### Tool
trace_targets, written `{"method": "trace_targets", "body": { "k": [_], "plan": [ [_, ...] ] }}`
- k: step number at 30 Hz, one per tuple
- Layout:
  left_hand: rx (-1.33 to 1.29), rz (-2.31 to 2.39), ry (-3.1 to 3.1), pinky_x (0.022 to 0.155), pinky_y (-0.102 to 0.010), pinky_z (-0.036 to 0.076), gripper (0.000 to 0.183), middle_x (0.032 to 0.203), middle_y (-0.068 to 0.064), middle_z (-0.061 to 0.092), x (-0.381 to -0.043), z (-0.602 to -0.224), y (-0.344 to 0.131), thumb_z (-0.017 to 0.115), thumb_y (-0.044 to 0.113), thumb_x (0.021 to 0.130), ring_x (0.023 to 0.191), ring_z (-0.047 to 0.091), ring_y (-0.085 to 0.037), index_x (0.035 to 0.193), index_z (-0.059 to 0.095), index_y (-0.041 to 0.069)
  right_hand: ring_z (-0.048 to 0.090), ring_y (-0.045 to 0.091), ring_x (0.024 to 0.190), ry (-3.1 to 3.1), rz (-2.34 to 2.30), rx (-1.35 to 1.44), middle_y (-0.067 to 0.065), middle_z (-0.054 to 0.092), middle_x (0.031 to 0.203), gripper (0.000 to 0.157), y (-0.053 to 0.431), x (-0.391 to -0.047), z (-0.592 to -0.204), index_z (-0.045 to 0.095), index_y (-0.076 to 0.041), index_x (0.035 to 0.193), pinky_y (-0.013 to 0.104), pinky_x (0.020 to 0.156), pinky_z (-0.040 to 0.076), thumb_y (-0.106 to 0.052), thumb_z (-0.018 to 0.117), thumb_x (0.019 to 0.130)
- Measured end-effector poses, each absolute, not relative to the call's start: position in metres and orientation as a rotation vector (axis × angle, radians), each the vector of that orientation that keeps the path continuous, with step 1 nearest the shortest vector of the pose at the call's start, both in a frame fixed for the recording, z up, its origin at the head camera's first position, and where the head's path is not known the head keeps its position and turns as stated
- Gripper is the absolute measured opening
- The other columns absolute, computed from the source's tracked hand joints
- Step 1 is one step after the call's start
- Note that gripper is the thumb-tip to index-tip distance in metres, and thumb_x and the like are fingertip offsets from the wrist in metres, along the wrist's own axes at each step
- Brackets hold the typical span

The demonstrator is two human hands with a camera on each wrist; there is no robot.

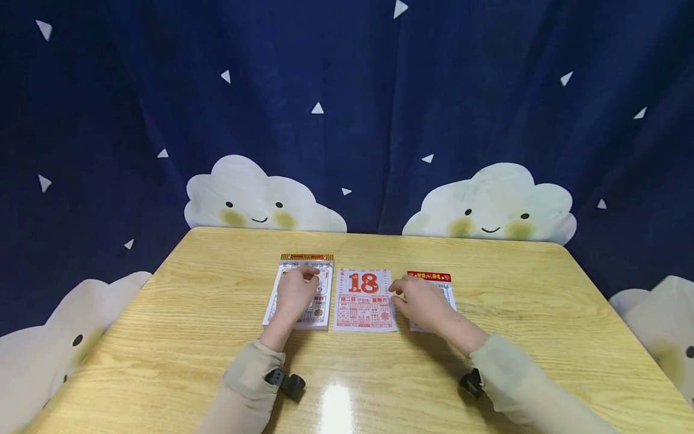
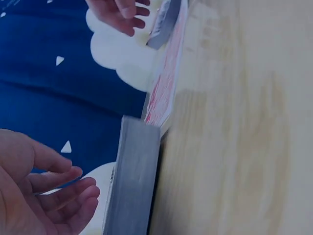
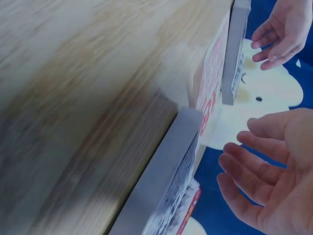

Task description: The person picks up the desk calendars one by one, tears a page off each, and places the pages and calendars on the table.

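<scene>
A thick tear-off calendar pad with a gold-and-red header lies on the left. Over it hovers my left hand, its fingers loosely bent; the left wrist view shows a gap between this hand and the pad's grey side. A loose calendar sheet printed with a red 18 lies flat in the middle. My right hand is above a second pad with a red header, fingertips near the sheet's right edge. In the right wrist view, that hand holds nothing.
The pads and sheet lie side by side on a light wooden table. A dark blue curtain with white clouds hangs behind it. Small black cameras are strapped to both wrists.
</scene>
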State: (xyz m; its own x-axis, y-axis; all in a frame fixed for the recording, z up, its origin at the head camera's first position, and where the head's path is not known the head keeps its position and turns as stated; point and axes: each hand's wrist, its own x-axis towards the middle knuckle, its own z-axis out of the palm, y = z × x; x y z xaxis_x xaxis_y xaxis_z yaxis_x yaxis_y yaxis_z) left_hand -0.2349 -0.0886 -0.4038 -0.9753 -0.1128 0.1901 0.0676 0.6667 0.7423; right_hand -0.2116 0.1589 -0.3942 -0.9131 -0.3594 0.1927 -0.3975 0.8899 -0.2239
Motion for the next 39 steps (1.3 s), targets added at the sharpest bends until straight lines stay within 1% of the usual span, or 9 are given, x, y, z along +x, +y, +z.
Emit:
{"method": "trace_targets", "body": {
  "k": [4,5,8,12,18,21,28,35,39],
  "plan": [
    [-0.033,-1.179,-2.664,0.051,-0.024,0.040,0.021,0.085,-0.007,0.068,-0.235,-0.406,-0.079,0.056,0.010,0.081,0.061,0.055,-0.015,0.097,0.068,0.005,0.063,0.018,0.084,-2.914,0.428,0.537,0.002,0.066,0.091,0.018,0.169,-0.211,-0.393,0.068,-0.011,0.097,0.034,0.063,0.050,-0.019,0.064,0.081],
    [-0.049,-1.172,-2.664,0.052,-0.024,0.039,0.021,0.085,-0.007,0.068,-0.234,-0.406,-0.076,0.056,0.009,0.080,0.061,0.054,-0.014,0.097,0.069,0.005,0.062,0.016,0.081,-2.917,0.431,0.524,0.002,0.066,0.091,0.019,0.172,-0.211,-0.393,0.068,-0.011,0.098,0.034,0.063,0.050,-0.019,0.064,0.081],
    [-0.084,-1.174,-2.667,0.047,-0.025,0.036,0.021,0.083,-0.007,0.068,-0.233,-0.407,-0.068,0.056,0.008,0.080,0.052,0.048,-0.013,0.096,0.069,0.005,0.062,0.016,0.079,-2.911,0.444,0.485,0.003,0.067,0.090,0.020,0.181,-0.210,-0.394,0.068,-0.010,0.097,0.035,0.063,0.050,-0.019,0.065,0.080],
    [-0.129,-1.181,-2.670,0.044,-0.023,0.033,0.022,0.082,-0.007,0.069,-0.231,-0.407,-0.055,0.056,0.008,0.079,0.049,0.043,-0.011,0.097,0.069,0.005,0.060,0.015,0.074,-2.907,0.467,0.433,0.004,0.066,0.087,0.021,0.191,-0.210,-0.395,0.068,-0.007,0.098,0.034,0.060,0.049,-0.018,0.066,0.080],
    [-0.217,-1.193,-2.718,0.046,-0.024,0.038,0.022,0.084,-0.007,0.068,-0.231,-0.405,-0.034,0.057,0.009,0.080,0.054,0.050,-0.013,0.098,0.068,0.004,0.056,0.014,0.067,-2.925,0.465,0.355,0.004,0.065,0.082,0.021,0.206,-0.213,-0.396,0.067,-0.005,0.099,0.032,0.054,0.045,-0.013,0.063,0.080],
    [-0.257,-1.173,-2.725,0.049,-0.023,0.040,0.020,0.083,-0.006,0.067,-0.230,-0.409,-0.024,0.058,0.009,0.080,0.059,0.053,-0.012,0.097,0.068,0.004,0.057,0.016,0.068,-2.942,0.461,0.300,0.005,0.066,0.083,0.025,0.212,-0.212,-0.396,0.066,-0.005,0.103,0.032,0.053,0.044,-0.013,0.062,0.079],
    [-0.254,-1.122,-2.810,0.041,-0.024,0.033,0.021,0.072,-0.003,0.065,-0.224,-0.414,0.000,0.057,0.009,0.079,0.047,0.043,-0.010,0.096,0.069,0.007,0.059,0.020,0.069,-2.978,0.488,0.148,0.008,0.066,0.086,0.038,0.224,-0.209,-0.398,0.057,0.000,0.115,0.032,0.049,0.044,-0.016,0.063,0.081],
    [-0.316,-1.097,-2.850,0.048,-0.021,0.039,0.020,0.071,0.003,0.063,-0.219,-0.413,0.019,0.060,0.011,0.078,0.057,0.050,-0.008,0.095,0.069,0.008,0.057,0.023,0.072,-3.010,0.500,0.028,0.014,0.062,0.089,0.048,0.234,-0.208,-0.399,0.051,0.005,0.120,0.036,0.053,0.046,-0.019,0.063,0.080],
    [-0.400,-1.142,-2.860,0.052,-0.019,0.039,0.022,0.071,0.005,0.062,-0.218,-0.414,0.029,0.061,0.013,0.077,0.060,0.050,-0.005,0.097,0.068,0.008,0.059,0.035,0.085,-3.049,0.463,-0.007,0.023,0.060,0.099,0.050,0.238,-0.206,-0.401,0.052,0.008,0.118,0.045,0.064,0.049,-0.023,0.063,0.080]
  ]
}}
